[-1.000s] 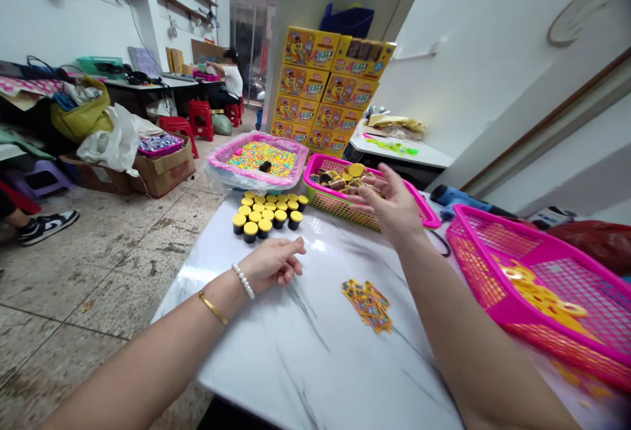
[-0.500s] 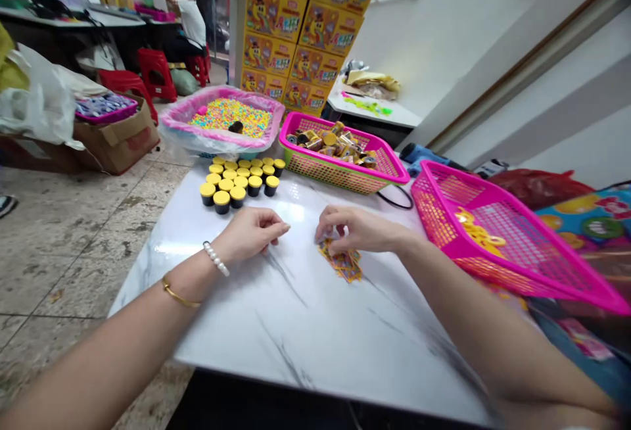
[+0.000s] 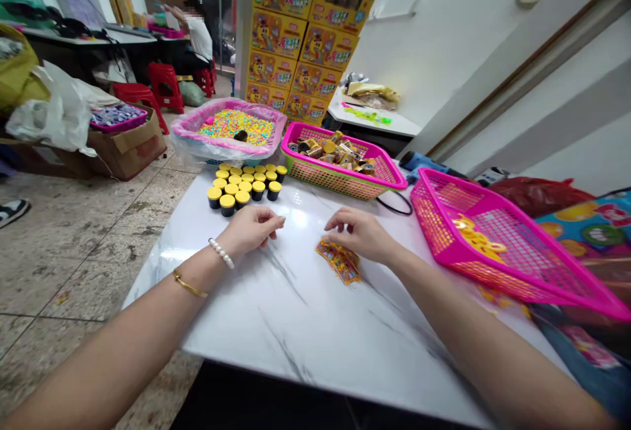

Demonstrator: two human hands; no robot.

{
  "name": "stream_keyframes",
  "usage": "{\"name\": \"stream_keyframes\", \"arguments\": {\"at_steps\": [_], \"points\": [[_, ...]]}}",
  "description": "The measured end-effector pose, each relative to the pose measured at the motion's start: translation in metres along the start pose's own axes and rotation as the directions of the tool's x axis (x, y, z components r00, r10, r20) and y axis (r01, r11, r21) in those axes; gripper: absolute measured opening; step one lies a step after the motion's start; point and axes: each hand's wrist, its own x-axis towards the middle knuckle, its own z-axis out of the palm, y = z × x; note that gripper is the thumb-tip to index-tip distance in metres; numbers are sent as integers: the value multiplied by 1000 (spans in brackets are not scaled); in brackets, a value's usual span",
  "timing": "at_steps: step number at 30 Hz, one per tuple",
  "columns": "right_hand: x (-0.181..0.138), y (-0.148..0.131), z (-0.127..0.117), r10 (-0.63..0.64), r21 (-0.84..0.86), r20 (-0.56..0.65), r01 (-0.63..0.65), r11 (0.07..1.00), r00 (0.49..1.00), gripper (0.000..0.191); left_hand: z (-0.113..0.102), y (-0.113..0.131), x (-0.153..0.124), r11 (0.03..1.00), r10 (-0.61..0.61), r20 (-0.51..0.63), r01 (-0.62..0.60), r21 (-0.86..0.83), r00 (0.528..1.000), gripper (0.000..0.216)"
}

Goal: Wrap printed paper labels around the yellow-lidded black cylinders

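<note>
My left hand (image 3: pixel 254 226) rests on the white marble table (image 3: pixel 305 311) with its fingers curled in and nothing visible in them. My right hand (image 3: pixel 359 233) lies over a small pile of yellow printed stickers (image 3: pixel 341 262), fingers bent and pinching at the pile's far edge. A cluster of several small black jars with yellow lids (image 3: pixel 245 183) stands just beyond my left hand.
A pink basin of coloured candy beads (image 3: pixel 231 129) and a pink mesh basket of jars (image 3: pixel 345 167) stand at the table's far end. A tilted pink basket (image 3: pixel 497 246) with yellow rings is on the right. Stacked yellow cartons (image 3: pixel 305 42) stand behind. A person sits far back.
My right hand came back from the far basket down onto the sticker pile. My left hand stayed curled in place. The camera view tilted lower.
</note>
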Motion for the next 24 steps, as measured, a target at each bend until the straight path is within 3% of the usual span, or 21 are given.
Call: {"name": "stream_keyframes", "arguments": {"at_steps": [5, 9, 13, 16, 18, 20, 21, 22, 24], "points": [[-24, -1, 19, -52, -67, -88, 46, 997, 995, 29, 2, -4, 0, 995, 54, 52, -58, 76, 997, 23], [-11, -6, 22, -206, -143, -135, 187, 972, 969, 27, 3, -6, 0, 999, 13, 33, -14, 35, 999, 30], [24, -35, 16, -472, -214, -212, 431, 877, 855, 21, 0, -4, 0, 993, -71, 37, 75, -94, 997, 50], [52, -62, 15, -611, -222, -228, 570, 791, 758, 18, -5, -4, 1, 962, -45, 65, 61, -266, 997, 55], [67, -71, 18, -534, -118, -326, 526, 842, 780, 12, -8, -3, 3, 928, -3, -8, 0, -372, 1000, 51], [77, -73, 25, -282, 120, -425, 362, 924, 860, 32, -11, -3, 6, 908, 20, -119, -67, -412, 993, 46], [80, -73, 29, -132, 266, -415, 259, 928, 900, 42, -12, -2, 7, 910, 22, -162, -87, -405, 987, 44], [82, -71, 33, -12, 399, -353, 162, 903, 936, 47, -12, -2, 8, 920, 29, -185, -99, -380, 982, 41], [83, -69, 40, 90, 567, -150, 12, 823, 985, 45, -10, -2, 9, 950, 58, -191, -112, -290, 980, 37]]}}
